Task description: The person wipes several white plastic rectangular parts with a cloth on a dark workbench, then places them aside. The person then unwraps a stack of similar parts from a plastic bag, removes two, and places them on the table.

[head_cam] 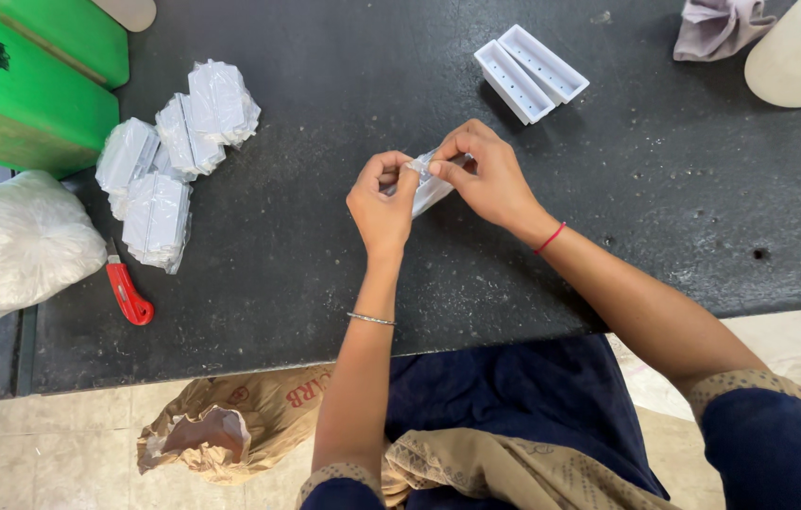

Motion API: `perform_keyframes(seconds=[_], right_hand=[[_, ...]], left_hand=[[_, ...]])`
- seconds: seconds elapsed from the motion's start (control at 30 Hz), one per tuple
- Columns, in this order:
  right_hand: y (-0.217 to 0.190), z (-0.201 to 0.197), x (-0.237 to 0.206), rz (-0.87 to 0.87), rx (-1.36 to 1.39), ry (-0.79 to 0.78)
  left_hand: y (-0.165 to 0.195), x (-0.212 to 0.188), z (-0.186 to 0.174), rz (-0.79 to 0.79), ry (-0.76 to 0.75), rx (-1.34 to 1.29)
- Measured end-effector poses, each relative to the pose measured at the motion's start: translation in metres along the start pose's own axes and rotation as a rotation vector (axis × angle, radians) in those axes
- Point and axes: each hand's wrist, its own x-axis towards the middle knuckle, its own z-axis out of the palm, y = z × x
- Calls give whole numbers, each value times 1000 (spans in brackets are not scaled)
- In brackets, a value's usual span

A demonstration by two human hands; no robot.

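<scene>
Both hands pinching a little plastic-wrapped packet over the dark table

Left hand (382,200) is curled in tight, thumb and forefinger nipping the near end of the small clear-wrapped white packet (431,189), wrist bent back toward the body with a thin bangle on the forearm. Right hand (487,176) comes in from the other side, fingers bunched and pinching the top edge of the same packet, red thread around that wrist. So neither hand is open, both are clamped on the wrapper, and the packet sits right between them just above the black table (325,283), about mid-table. Off to the left there's a pile of wrapped packets (174,151), a red utility knife (127,295) and a green crate (23,85). Two white trays (531,72) lie just beyond the hands.
</scene>
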Motion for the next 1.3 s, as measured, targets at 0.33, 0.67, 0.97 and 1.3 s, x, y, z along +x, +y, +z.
perform_keyframes(seconds=[0.33, 0.67, 0.97, 1.3], right_hand=[[-9, -6, -2, -137, -103, -30], [1, 3, -5, -126, -100, 18], [1, 2, -6, -118, -103, 21], [3, 0, -5, -83, -42, 19]], left_hand=[[11, -1, -15, -17, -135, 7], [43, -12, -26, 677, -97, 714], [41, -3, -14, 678, -84, 744], [15, -18, 8, 287, 125, 278]])
